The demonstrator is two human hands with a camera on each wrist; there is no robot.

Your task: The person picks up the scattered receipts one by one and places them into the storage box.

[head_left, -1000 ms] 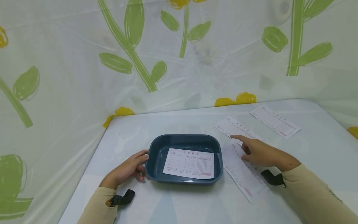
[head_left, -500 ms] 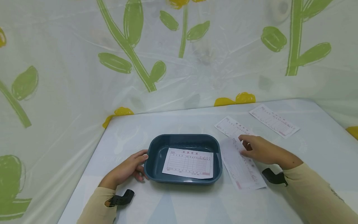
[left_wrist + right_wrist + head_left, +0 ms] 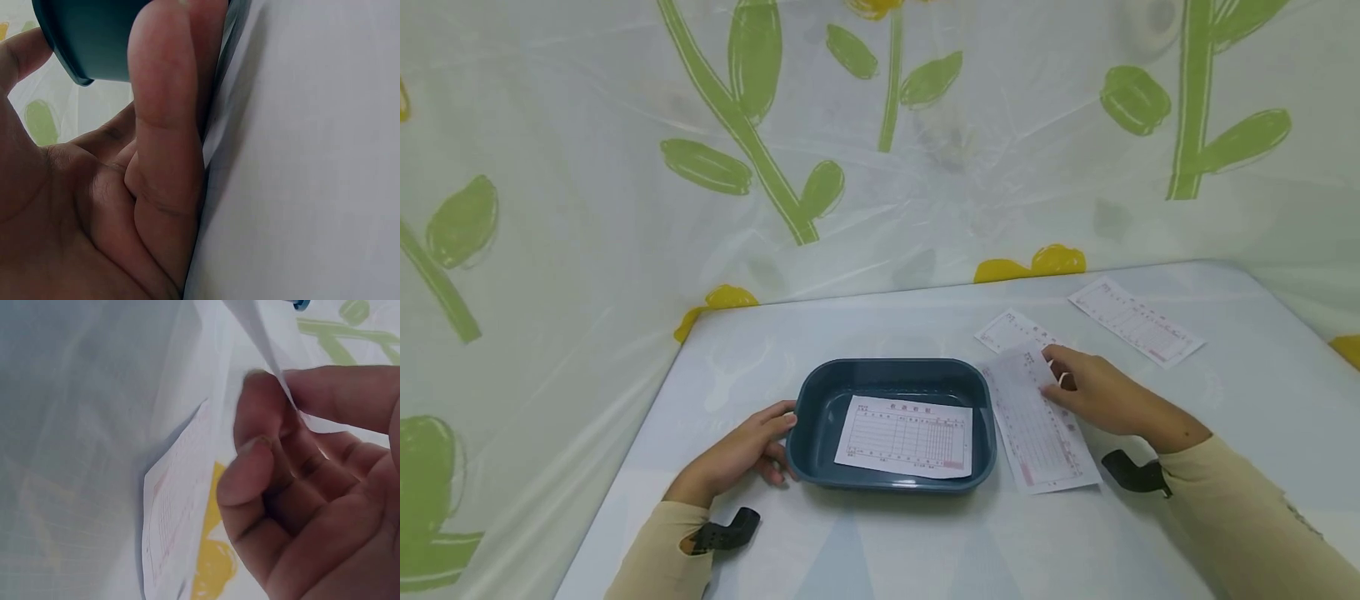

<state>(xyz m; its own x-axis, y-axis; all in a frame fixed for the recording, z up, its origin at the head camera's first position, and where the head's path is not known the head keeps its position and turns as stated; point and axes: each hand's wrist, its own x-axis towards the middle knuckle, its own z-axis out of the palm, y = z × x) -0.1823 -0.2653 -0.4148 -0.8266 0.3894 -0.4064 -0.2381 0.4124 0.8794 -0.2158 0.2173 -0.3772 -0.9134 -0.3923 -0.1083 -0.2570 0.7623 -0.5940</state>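
Note:
A dark blue rectangular plastic tray [image 3: 891, 485] stands on the table with one printed receipt slip [image 3: 904, 437] lying flat in it. My left hand [image 3: 737, 454] holds the tray's left end, thumb at the rim and the other fingers low by the outer wall. In the left wrist view the tray's wall [image 3: 94, 44] shows behind my fingers. To the right of the tray, my right hand [image 3: 1101, 392] pinches another receipt slip [image 3: 1041, 433] between thumb and fingers near its right side. The right wrist view shows that slip's edge [image 3: 265, 344] between the fingertips, lifted off the table.
Behind the held slip lies a receipt slip [image 3: 1011, 329], partly covered. One more slip [image 3: 1138, 321] lies at the back right of the white table [image 3: 752, 333]. A hanging sheet printed with flowers [image 3: 587, 208] closes off the far side.
My right hand has taken hold of the slip beside the tray and raised it, and the slip has turned more upright toward the tray. My left hand has stayed at the tray's left end.

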